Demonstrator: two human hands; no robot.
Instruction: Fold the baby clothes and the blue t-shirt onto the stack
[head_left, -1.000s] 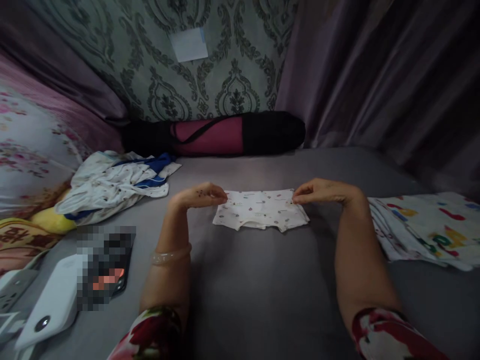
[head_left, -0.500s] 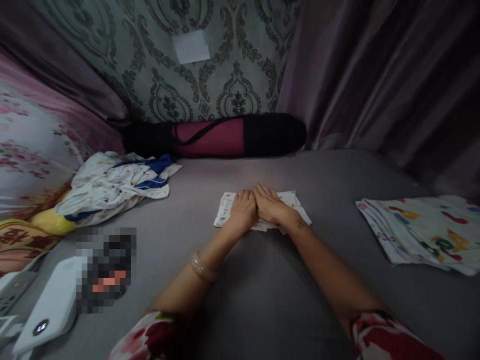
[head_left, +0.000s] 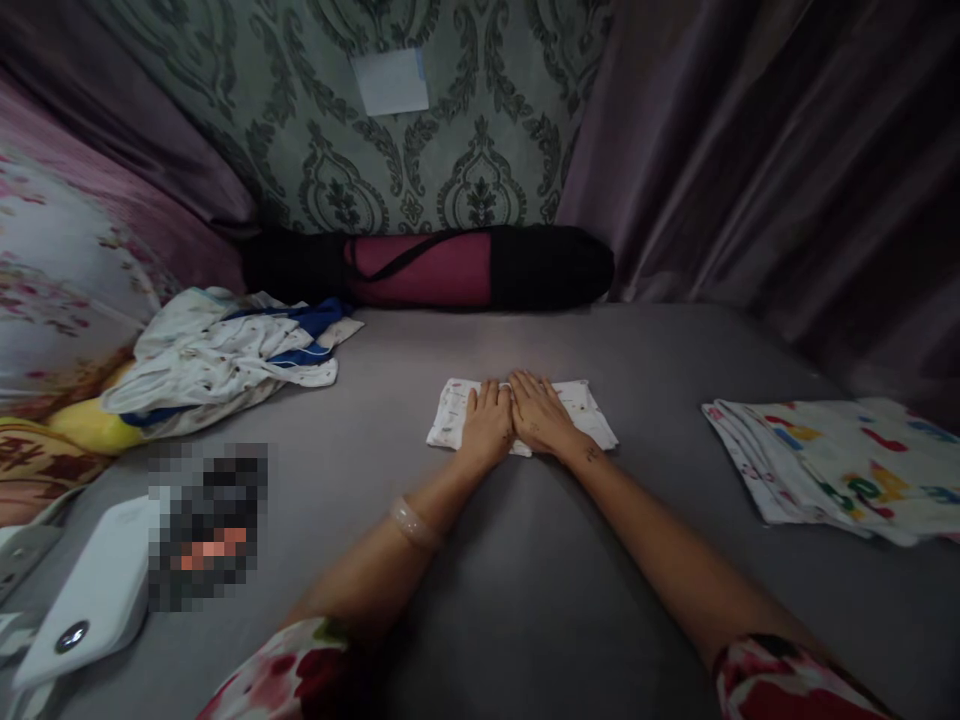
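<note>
Left hand and right hand laid side by side, palms down, fingers extended, slightly parted, nothing pinched. Directly beneath fingers: small white printed cloth garment, folded flat; likely light, soft, easily creased, best gripped at both side edges. Beyond fingertips: long black-and-magenta fabric bag.

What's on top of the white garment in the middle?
The left hand and right hand lie flat on the garment, side by side. Its printed ends show; the hands cover much of its middle, hiding any print beneath.
</note>
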